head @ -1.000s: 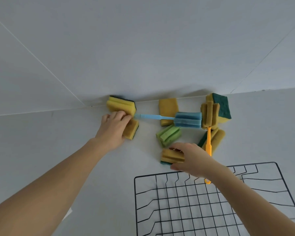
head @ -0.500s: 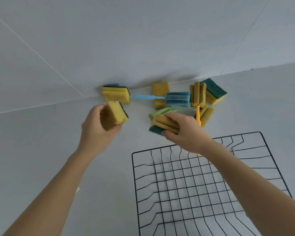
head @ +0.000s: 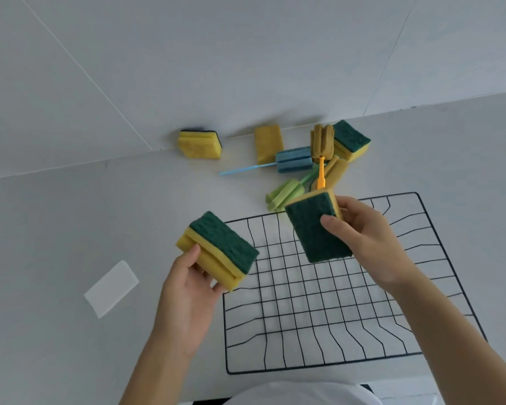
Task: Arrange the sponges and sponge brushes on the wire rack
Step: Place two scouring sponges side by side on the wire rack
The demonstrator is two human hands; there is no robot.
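Note:
My left hand (head: 187,290) grips a yellow sponge with a green scouring top (head: 222,247), held just left of the black wire rack (head: 319,290). My right hand (head: 371,244) holds a second yellow-green sponge (head: 313,226), green face toward me, above the rack's far part. The rack lies flat on the white counter with nothing on it. Behind it lie a green sponge brush (head: 284,194), a blue sponge brush (head: 292,163), an orange-handled brown sponge brush (head: 322,141) and several more sponges, among them a left sponge (head: 199,144) and a flat sponge (head: 268,143).
A white wall rises right behind the sponges. A flat white rectangular piece (head: 111,287) lies on the counter to the left of my left hand. A yellow-green sponge (head: 352,140) leans at the far right of the pile.
Both hands have lifted a sponge each from the pile and drawn them toward me, over and beside the rack. The view has tilted down, showing more of the rack.

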